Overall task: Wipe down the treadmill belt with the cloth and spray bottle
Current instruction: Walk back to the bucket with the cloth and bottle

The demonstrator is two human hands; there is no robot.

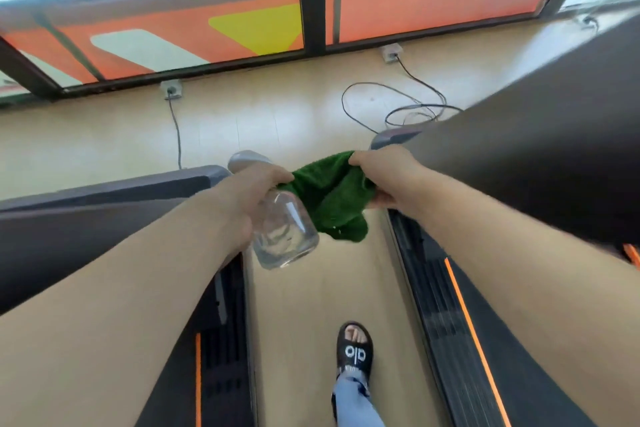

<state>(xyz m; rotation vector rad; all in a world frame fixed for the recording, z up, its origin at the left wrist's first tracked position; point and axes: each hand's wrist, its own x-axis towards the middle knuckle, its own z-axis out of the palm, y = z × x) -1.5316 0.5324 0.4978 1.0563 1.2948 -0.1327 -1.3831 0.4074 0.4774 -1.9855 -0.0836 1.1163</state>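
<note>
My left hand (pixel 244 199) grips a clear spray bottle (pixel 285 236) by its neck, the grey spray head (pixel 247 160) pointing away from me; its fingertips also touch the green cloth (pixel 330 199). My right hand (pixel 384 177) pinches the cloth's other end, so it hangs bunched between both hands above the floor gap. A dark treadmill with an orange stripe (pixel 460 319) runs along the right, and another treadmill (pixel 104 218) lies on the left. The belts themselves are mostly hidden by my arms.
I stand on a beige floor strip (pixel 311 305) between the two machines, one foot in a black sandal (pixel 355 350). Power cables (pixel 398 104) loop on the floor ahead, plugged into sockets (pixel 171 88) below a window with orange panels (pixel 207 35).
</note>
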